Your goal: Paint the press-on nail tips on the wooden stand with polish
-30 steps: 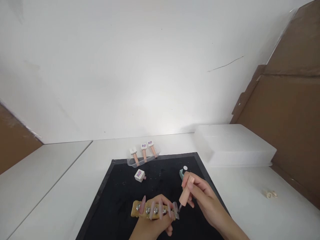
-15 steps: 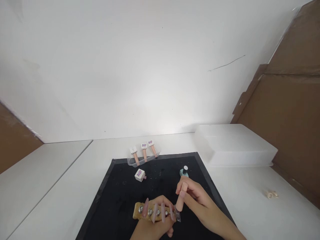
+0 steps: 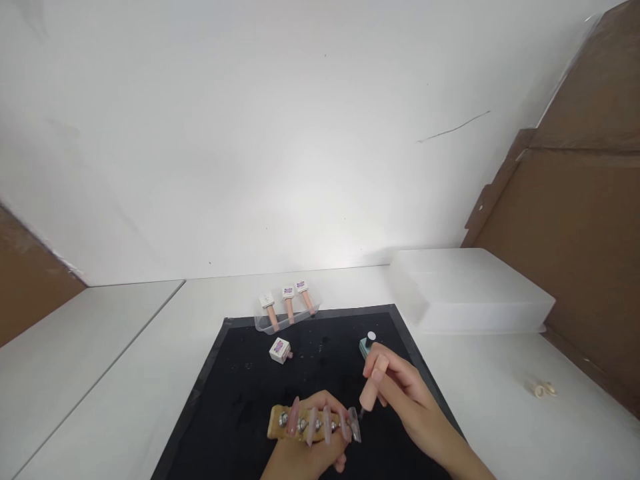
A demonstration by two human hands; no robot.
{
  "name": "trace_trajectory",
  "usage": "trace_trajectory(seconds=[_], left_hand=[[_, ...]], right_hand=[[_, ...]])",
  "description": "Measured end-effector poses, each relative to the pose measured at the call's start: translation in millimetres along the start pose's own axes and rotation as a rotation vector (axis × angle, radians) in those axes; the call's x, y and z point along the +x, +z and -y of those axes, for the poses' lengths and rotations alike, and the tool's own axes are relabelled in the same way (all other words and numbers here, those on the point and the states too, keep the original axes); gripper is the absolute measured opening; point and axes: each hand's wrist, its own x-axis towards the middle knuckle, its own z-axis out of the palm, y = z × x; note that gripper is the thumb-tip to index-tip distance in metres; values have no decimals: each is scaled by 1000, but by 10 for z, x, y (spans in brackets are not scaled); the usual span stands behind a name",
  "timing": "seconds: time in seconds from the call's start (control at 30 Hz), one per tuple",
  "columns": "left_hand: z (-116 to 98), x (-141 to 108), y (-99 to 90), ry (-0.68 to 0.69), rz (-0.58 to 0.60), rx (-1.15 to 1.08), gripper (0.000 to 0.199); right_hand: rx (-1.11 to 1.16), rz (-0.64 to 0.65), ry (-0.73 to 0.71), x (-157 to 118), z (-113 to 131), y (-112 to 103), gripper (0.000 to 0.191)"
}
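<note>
My left hand is closed round a yellowish nail holder that carries several long pinkish nail tips on round metal studs. A clear tip stands at the holder's right end. In my right hand a peach-coloured brush cap is pinched, tilted down to the left. Its dark brush end shows just right of the clear tip, with a small gap between them. Behind my right fingers sits a teal bottle with a black cap, partly hidden. An uncapped white square bottle lies on the black mat.
At the mat's back edge a clear tray holds three white bottles with peach caps. A translucent white box stands at the back right. Small cream rings lie on the white table at the right. Brown cardboard borders the right side.
My right hand has moved slightly right with the cap, away from the clear tip, so the brush end and the whole tip now show. My left hand has barely moved.
</note>
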Motion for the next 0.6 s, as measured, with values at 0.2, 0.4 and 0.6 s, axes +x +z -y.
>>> trace_trajectory(seconds=[0.2,0.4,0.6], left_hand=[[-39,23,23,-1,-18,-8,13],[-16,33,31,-2,-5,49,12],[61,40,26,-15,10,53,8]], right_hand=[[-95,131,-7,-13,144,8,32],[-173,159,-12,-9,129,12,35],[-204,139,-22,-4,93,10,32]])
